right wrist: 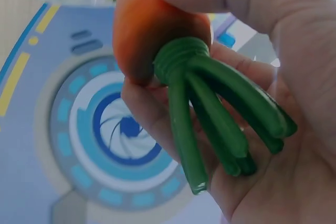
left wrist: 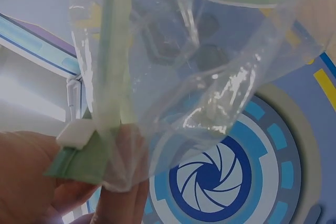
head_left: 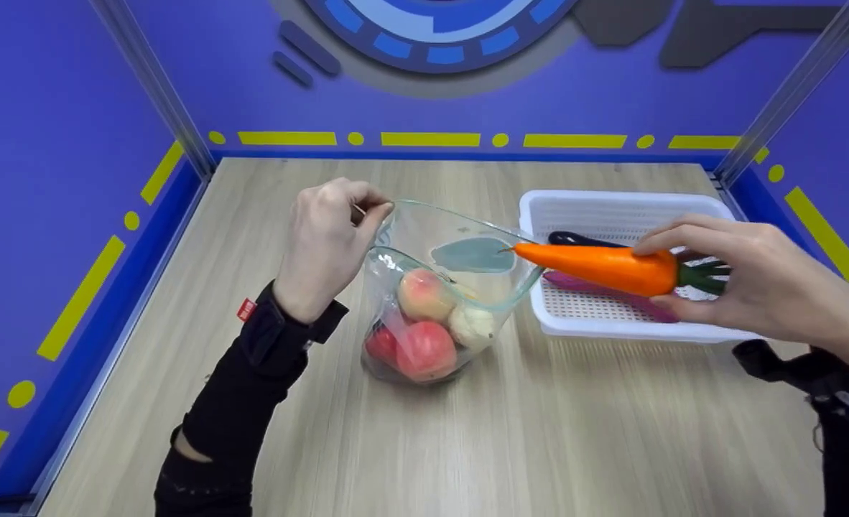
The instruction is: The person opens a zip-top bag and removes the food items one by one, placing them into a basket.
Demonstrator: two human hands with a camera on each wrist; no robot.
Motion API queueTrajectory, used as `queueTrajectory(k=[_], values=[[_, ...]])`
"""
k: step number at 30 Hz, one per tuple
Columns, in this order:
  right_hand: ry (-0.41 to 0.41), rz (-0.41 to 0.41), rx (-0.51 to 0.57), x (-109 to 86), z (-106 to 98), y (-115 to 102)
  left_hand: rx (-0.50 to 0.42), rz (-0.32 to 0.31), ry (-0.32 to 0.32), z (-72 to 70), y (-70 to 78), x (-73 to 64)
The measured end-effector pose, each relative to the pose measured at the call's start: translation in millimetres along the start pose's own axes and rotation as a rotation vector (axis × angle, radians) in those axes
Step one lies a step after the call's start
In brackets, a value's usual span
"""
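Observation:
My left hand (head_left: 335,230) pinches the upper left corner of a clear zip bag (head_left: 378,287), whose mouth gapes toward the right. Inside the bag sit a peach (head_left: 424,294), a whitish bulb (head_left: 472,324) and red fruit (head_left: 427,350). In the left wrist view a white slider (left wrist: 76,132) shows on the bag's green zip strip, between finger and thumb. My right hand (head_left: 755,280) grips an orange carrot (head_left: 597,266) near its thick end. Its thin tip points left and overlaps the bag's opening. Green stalks (right wrist: 210,114) extend toward the palm in the right wrist view.
A white plastic basket (head_left: 633,329) stands at the right behind the carrot. It holds a dark eggplant-like thing (head_left: 572,238) and a long purple-pink one (head_left: 611,293), both partly hidden. Blue patterned walls (head_left: 424,108) enclose the wooden table (head_left: 503,445) at the back and sides.

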State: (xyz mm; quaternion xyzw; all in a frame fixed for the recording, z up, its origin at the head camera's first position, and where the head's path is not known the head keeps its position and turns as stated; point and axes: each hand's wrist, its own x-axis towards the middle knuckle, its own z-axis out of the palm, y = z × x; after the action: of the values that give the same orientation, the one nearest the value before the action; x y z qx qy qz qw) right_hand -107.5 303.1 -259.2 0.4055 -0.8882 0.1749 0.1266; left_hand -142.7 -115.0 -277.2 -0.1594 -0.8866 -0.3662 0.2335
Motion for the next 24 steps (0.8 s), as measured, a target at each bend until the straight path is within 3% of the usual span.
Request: queueTrajectory(k=[7, 14, 19, 24], values=[[-0.034, 0.115, 0.069, -29.8, -0.4, 36.0, 0.009, 0.001, 0.003, 1.3, 0.7, -0.9], [-0.115, 0.334, 0.059, -54.4, 2.5, 71.6, 0.007, 0.009, 0.002, 1.6, 2.7, 0.0], [-0.226, 0.427, 0.091, -49.4, 18.3, 93.5, 0.006, 0.002, 0.006, 1.0, 3.1, -0.5], [-0.384, 0.472, 0.224, -35.0, 46.3, 109.9, 0.005, -0.01, 0.006, 1.6, 2.7, -0.2]])
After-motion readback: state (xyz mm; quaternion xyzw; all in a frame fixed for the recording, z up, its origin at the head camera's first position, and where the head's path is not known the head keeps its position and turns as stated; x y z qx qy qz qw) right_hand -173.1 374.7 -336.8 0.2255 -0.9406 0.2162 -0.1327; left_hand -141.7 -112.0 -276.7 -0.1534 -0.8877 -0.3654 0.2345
